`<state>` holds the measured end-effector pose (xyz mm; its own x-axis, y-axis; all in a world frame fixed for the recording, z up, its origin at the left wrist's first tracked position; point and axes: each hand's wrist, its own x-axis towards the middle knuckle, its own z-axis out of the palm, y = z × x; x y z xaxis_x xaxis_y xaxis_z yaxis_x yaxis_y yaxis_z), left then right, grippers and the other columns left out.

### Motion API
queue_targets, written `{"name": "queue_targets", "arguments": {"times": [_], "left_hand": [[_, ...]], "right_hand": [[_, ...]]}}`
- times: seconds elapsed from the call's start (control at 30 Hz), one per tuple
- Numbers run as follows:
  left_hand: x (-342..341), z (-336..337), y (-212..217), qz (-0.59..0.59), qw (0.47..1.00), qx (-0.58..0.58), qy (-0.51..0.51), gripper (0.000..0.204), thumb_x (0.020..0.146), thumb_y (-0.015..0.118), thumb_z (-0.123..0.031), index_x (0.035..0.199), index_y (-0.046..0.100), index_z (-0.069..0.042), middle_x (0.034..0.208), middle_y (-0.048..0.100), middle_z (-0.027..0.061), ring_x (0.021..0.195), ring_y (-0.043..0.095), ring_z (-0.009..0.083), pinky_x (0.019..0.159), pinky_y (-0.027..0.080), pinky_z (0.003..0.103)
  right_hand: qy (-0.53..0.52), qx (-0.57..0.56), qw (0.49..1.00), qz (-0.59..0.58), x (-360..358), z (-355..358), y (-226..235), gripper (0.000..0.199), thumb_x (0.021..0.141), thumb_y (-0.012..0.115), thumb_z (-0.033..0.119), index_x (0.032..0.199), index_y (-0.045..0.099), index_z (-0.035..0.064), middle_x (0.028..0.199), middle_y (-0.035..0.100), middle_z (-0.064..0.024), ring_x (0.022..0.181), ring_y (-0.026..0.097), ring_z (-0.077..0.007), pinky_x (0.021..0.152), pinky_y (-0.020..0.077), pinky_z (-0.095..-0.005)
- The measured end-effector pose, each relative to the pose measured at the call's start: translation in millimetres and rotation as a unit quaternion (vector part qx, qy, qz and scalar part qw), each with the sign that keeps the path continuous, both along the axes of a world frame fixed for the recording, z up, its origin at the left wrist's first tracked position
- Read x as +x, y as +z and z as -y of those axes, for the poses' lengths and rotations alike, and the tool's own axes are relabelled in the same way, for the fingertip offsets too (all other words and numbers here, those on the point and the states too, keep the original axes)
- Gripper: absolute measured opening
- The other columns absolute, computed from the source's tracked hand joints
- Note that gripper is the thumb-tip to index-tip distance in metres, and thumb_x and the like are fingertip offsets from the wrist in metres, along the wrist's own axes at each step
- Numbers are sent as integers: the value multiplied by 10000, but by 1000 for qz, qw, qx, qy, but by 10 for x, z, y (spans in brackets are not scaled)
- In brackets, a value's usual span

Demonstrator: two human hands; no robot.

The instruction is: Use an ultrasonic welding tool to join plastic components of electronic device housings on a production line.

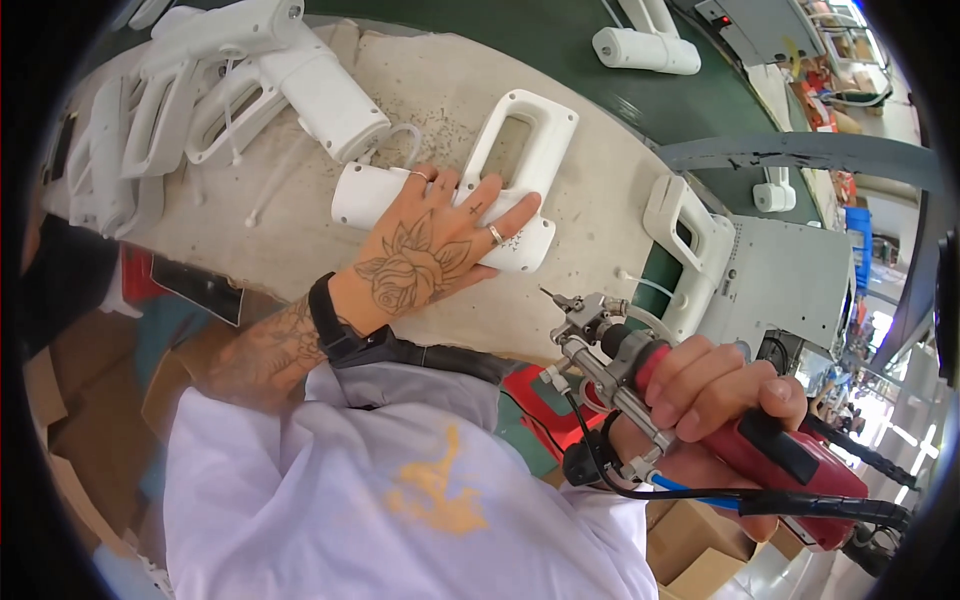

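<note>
Lays the left grip (pixel 430 235) palm down over a white housing (pixel 525 240) in the middle of the beige-covered bench (pixel 400 70), with fingers fanned well apart across the tubular body and thumb at the near side; spans the part rather than closing round it. Has the housing lying flat, with its looped handle (pixel 555 140) toward the far side.

Wraps the right grip (pixel 700 395) closed round a red power tool (pixel 820 480) at the near right. Points the thin bit (pixel 546 292) at the tool's metal nose left, toward the housing yet apart from it. Trails a black cable (pixel 800 505) and a blue hose (pixel 690 490) from the tool. Wears a black band (pixel 345 325) on the left wrist and a dark one on the right.

To the left, piled on the bench, more white housings (pixel 340 100) with looped handles, and beside them thin white cables (pixel 252 219). Beyond the left grip, scattered small dark bits (pixel 440 130). To the right, another white housing (pixel 700 280), just beside a grey box (pixel 775 275). At the far side, on a green surface (pixel 560 60), one more white part (pixel 648 50). At the near right, below the tool, open cardboard boxes (pixel 700 575).
</note>
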<state>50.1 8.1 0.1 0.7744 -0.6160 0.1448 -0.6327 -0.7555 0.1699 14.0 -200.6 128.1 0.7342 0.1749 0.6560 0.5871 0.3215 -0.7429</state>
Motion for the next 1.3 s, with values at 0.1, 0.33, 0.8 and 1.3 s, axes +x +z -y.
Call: {"name": "queue_targets", "arguments": {"times": [0.1,0.33,0.8,1.3], "left_hand": [[-42,51,-20,27,1000,5,11,807,818,702,-433,1498,339,-194,1243,492,105,1019,522,310,911,426,471],[-29,90,-91,56,998,14,18,796,773,724,-486,1466,423,-237,1221,499,90,947,538,292,887,433,464],[-6,102,-110,55,998,-25,24,843,707,787,-392,1461,439,-242,1216,497,90,902,535,284,870,445,463],[-378,-12,67,-40,999,-2,3,845,747,744,-409,1423,406,-30,1209,510,96,971,547,263,923,441,405]], "right_hand": [[-5,19,1000,-2,39,-10,-43,867,843,601,695,1253,484,-61,700,515,-76,562,504,-198,506,413,-322],[-26,31,999,-26,121,-53,-127,684,871,671,554,1190,445,-7,742,585,-99,578,575,-215,560,484,-336],[-27,-3,999,-40,176,-165,-303,718,838,615,693,1040,496,14,711,531,-87,550,529,-205,507,447,-335],[-54,25,998,13,-118,-48,265,572,910,665,482,1183,482,14,731,547,-65,572,537,-173,507,445,-294]]}}
